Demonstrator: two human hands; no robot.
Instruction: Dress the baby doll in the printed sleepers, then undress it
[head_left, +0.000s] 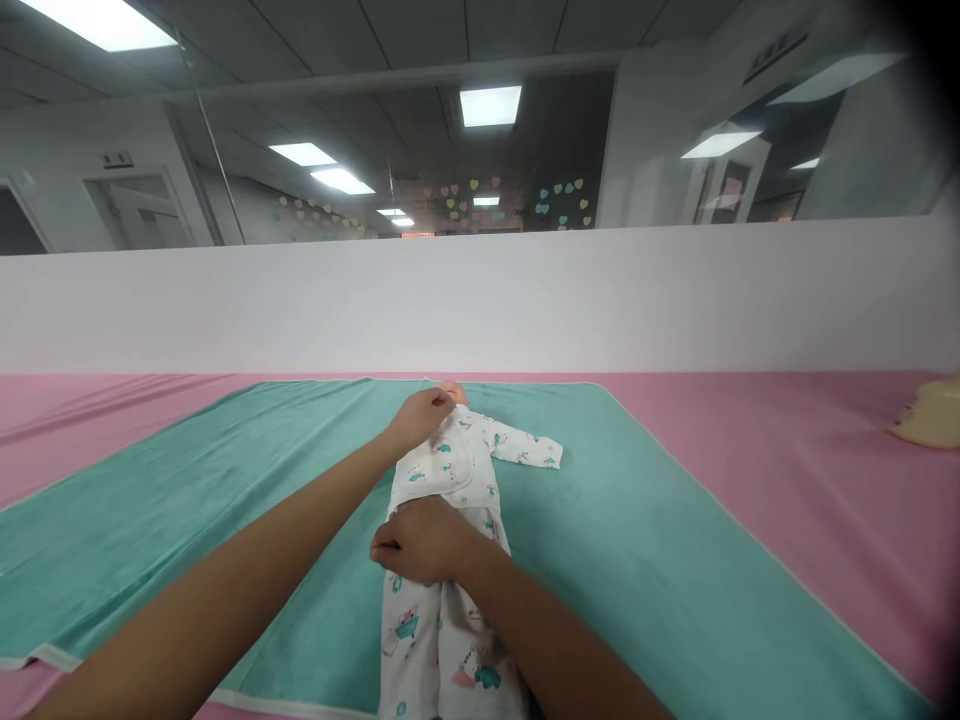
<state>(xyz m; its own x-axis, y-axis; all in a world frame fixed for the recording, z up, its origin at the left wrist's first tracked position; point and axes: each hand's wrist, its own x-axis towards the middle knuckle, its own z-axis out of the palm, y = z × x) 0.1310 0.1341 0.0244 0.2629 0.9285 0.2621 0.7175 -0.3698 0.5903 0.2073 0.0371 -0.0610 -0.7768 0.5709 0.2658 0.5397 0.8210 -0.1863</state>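
A baby doll [452,391] lies on its back on a teal blanket [622,560], its head at the far end and mostly hidden by my left hand. It wears a white printed top [457,460] and white printed trousers [420,650]. One sleeve [525,447] stretches out to the right; the other is not visible. My left hand [424,417] is closed at the top's collar and shoulder. Lower down, my right hand [427,540] is closed at the waist, against the top's lower hem. What either hand pinches is hidden by the fingers.
Under the blanket spreads a pink cloth [810,480]. A pale yellow object [930,413] stands at the right edge. Behind the work surface rises a low white wall [480,305], with large glass panes [495,160] above it.
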